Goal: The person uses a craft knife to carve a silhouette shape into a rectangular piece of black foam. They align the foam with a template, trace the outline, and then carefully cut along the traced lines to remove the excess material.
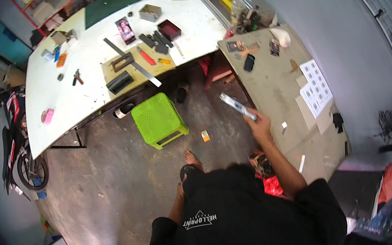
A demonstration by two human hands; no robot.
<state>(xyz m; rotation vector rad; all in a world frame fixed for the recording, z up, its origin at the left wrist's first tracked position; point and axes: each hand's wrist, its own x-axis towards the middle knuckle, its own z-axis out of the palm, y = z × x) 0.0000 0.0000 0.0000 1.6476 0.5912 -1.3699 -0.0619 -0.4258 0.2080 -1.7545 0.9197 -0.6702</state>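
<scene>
My right hand (259, 125) is closed around one end of a slim, shiny silver tool (238, 106), whose exact kind I cannot make out. The tool points forward and left, above the floor beside the right-hand table. My left hand (181, 189) hangs low against my leg, and its fingers are mostly hidden. Ahead of me stands a green plastic stool (159, 117). A small orange-and-white packet (205, 136) lies on the floor to the right of the stool.
A white worktable (95, 81) ahead bears a cutting board, a long steel ruler (149, 74), a red cutter (146, 56) and several boxes. The beige table (272, 91) at my right holds printed sheets (316, 86) and a black pouch (249, 63). A motorcycle (21, 142) stands far left.
</scene>
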